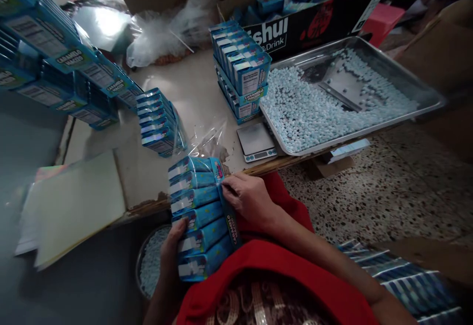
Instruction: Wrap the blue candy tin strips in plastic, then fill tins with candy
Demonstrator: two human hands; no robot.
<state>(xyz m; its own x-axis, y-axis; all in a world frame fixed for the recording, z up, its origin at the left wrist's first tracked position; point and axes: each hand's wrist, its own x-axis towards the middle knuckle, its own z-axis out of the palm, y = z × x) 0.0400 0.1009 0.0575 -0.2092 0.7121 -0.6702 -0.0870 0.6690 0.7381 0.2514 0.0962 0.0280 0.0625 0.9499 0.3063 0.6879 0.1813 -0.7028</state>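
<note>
Tilted over the table's front edge is a display pack of blue candy boxes (203,216), its small boxes standing in a row. A clear plastic bag (209,140) shows round its upper end, with loose film sticking up beyond it. My left hand (172,243) grips the pack's lower left side, thumb on the boxes and the other fingers hidden beneath. At the pack's upper right edge, my right hand (249,197) is closed in a pinch by the printed side; what lies between its fingertips is hidden.
Stacked display packs (240,66) stand beside a small scale (256,140) and a metal tray (402,113) of pale blue candies with a scoop. Another pack (158,120) and tall stacks (55,49) are left. Papers (81,207) overhang the edge above a candy-filled bowl (153,261).
</note>
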